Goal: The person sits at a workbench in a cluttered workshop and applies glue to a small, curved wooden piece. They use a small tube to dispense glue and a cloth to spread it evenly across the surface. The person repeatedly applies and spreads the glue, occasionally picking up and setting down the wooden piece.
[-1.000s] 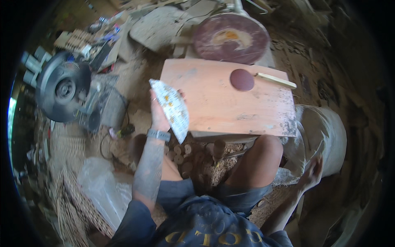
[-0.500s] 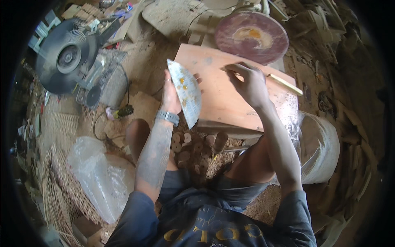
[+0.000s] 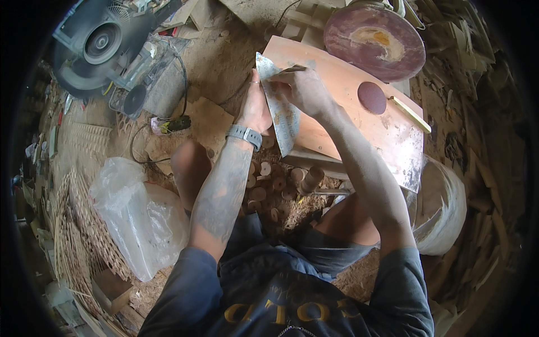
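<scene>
My left hand holds a stiff half-round sheet upright by its back, the fingers behind it. Its facing side is pale blue-grey with faint printing. My right hand is closed in a pinch against the upper part of this sheet. A thin brownish edge shows at those fingers, but what it belongs to cannot be made out. Beneath the hands lies a flat wooden board. On it are a small dark red disc and a pale wooden stick.
A large maroon disc with a yellow patch stands behind the board. At the left is a circular saw machine with a cable. Small wooden discs lie between my legs. Plastic bags and a white sack flank me.
My right hand has moved left from over the board onto the sheet, uncovering the small dark red disc. The sheet has turned edge-on somewhat, and its yellow spots are hidden. The view has shifted.
</scene>
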### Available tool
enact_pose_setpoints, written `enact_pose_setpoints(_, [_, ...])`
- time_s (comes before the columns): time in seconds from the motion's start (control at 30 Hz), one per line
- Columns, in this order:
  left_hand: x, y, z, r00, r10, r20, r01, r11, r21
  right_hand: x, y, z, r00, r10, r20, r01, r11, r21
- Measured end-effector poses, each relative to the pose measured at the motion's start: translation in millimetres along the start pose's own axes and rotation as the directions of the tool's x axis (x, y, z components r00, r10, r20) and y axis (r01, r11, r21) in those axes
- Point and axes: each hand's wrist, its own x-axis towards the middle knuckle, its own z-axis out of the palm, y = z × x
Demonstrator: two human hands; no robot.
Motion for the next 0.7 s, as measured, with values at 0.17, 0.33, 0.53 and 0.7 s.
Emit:
enact_pose_setpoints(0.17, [2.3,-2.2,-1.3,0.999,-0.03,-0.032,0.031,0.999,0.011,-17.2,-3.9,2.1,0.998,-0.067,-0.022,0.067,0.998,-0.023])
enact_pose_setpoints(0.33, [-7.4,-3.6,3.5,1.0,0.015,-0.011,-0.014,0.992,0.125,-28.1,-10.2,7.2,0.996,-0.052,-0.072,0.053,0.999,0.004])
enact_pose_setpoints(0.53, [-9.9,-2.9,8.0,0.998,0.054,0.023,-0.056,0.991,0.124,-51.1,-29.0,3.2,1.0,-0.001,-0.011,0.0,1.0,-0.023])
enact_pose_setpoints(0.7, [-10.4,-4.8,7.4,0.997,0.072,0.032,-0.074,0.995,0.067,-74.6,-48.5,-11.3,0.994,0.079,0.079,-0.085,0.993,0.08])
